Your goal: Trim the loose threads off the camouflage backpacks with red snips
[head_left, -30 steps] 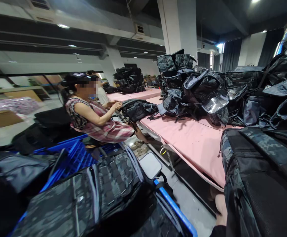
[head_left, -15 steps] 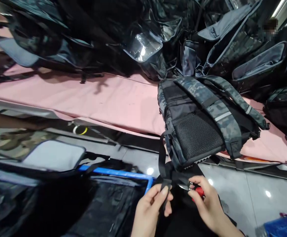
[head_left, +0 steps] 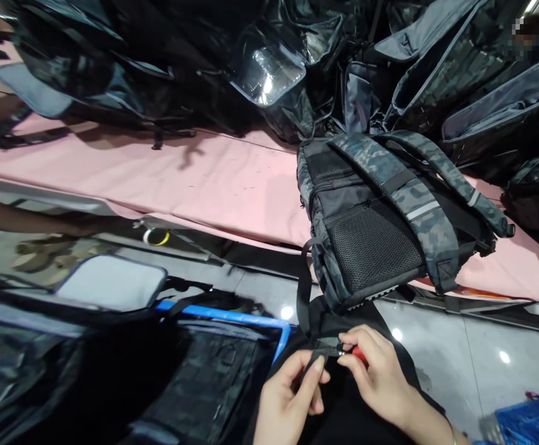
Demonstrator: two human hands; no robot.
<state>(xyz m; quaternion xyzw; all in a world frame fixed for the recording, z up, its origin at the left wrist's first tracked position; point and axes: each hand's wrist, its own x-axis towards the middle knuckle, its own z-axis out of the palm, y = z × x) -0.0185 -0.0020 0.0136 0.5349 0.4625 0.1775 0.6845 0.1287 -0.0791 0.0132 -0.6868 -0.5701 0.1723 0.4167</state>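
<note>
Hands drawn closer since before, left hand (head_left: 292, 395), right hand (head_left: 381, 377), pinching strap (head_left: 318, 355) between

Pink table (head_left: 232, 185) under camouflage backpacks (head_left: 390, 222)

- Overhead light is glaring off the clear plastic panel (head_left: 264, 77) and glinting on the glossy floor (head_left: 436, 346).
- Wide-angle distortion is bending edges; left foreground is blurring darkly.

Bare pink tabletop (head_left: 214, 179) left of backpack (head_left: 381, 228)
</note>
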